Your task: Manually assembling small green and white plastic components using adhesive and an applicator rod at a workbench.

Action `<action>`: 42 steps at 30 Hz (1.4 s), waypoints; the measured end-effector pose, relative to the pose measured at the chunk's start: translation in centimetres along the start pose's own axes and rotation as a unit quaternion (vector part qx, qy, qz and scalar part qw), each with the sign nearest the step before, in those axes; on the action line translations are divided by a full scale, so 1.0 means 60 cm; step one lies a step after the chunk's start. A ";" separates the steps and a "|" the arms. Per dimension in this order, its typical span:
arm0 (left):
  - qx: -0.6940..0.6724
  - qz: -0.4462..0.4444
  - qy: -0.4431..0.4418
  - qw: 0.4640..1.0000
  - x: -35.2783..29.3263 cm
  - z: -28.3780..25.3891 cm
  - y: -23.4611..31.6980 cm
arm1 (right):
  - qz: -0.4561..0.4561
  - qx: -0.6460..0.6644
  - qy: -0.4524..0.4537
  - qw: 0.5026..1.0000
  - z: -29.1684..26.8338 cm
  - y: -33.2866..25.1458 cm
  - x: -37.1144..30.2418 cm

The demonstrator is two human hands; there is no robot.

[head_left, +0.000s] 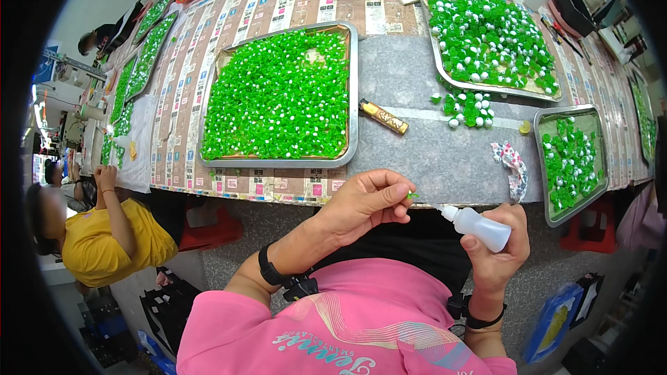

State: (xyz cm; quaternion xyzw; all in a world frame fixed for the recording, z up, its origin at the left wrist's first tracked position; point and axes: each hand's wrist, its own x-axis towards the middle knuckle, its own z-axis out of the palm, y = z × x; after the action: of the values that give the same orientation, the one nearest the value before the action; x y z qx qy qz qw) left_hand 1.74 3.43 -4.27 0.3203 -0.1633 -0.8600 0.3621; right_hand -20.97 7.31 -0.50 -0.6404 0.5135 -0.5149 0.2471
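Observation:
My left hand (pixel 375 201) pinches a tiny green piece (pixel 413 196) between thumb and fingertips, just past the table's front edge. Wrapped in my right hand (pixel 501 250) is a small white squeeze bottle (pixel 483 228), tilted so its thin nozzle points left at the green piece. A small gap seems to lie between nozzle tip and piece. Beyond my hands, a loose cluster of green pieces with white balls (pixel 472 107) rests on a grey mat (pixel 438 160). A gold-and-black lighter (pixel 383 117) and a crumpled floral cloth (pixel 513 169) lie on that mat too.
A large metal tray (pixel 353 97) of green pieces stands left of the mat. Two more trays, a big one (pixel 479 87) at the far right and a smaller one (pixel 603 160), hold green-and-white pieces. A person in yellow (pixel 114 239) works at the left. Red stools (pixel 212 229) stand below.

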 end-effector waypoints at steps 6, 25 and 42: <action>0.027 0.034 0.016 0.999 -0.003 0.005 -0.004 | 0.004 0.020 -0.001 1.000 -0.003 -0.003 -0.003; 0.057 0.046 0.049 0.996 -0.003 0.002 -0.004 | 0.016 -0.003 -0.017 1.000 0.002 -0.002 -0.004; 0.073 0.035 0.052 0.995 -0.004 0.005 -0.001 | 0.008 -0.004 -0.011 1.000 0.007 0.002 -0.003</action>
State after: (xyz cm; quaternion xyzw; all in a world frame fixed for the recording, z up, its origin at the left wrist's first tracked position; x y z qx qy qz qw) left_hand 1.63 3.65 -3.99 0.3845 -0.2179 -0.8147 0.3755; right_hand -20.65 7.35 -0.85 -0.6432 0.5176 -0.5036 0.2546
